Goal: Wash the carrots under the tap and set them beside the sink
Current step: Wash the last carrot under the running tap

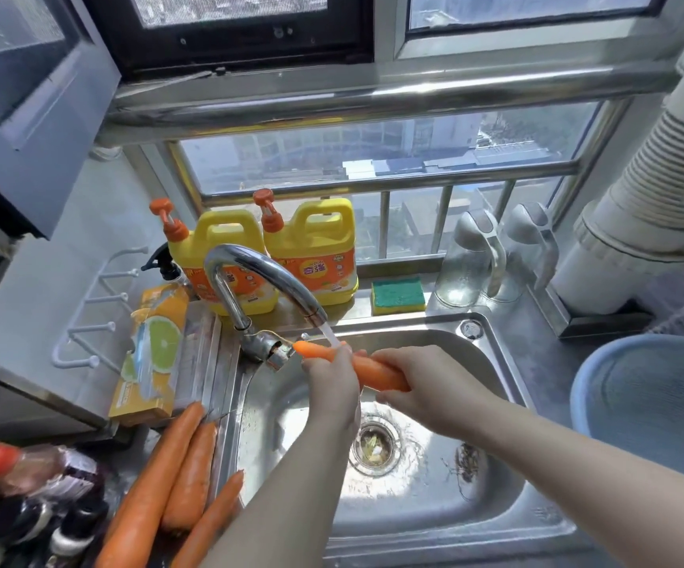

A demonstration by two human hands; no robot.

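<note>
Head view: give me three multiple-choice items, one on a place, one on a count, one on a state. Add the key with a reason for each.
1. Where do the loose carrots lie?
A. In the bowl, by the drain
B. Beside the sink, on its left
C. In the blue basin

2. How many yellow detergent bottles stand behind the tap?
A. Four
B. One
C. Two

3. What is the tap's state?
A. Running onto the held carrot
B. Off
C. Running with nothing under it

Key:
1 B: three carrots lie left of the sink's rim.
2 C: two pump-topped bottles stand side by side.
3 A: water falls on the carrot gripped by the left hand and the right hand.
</note>
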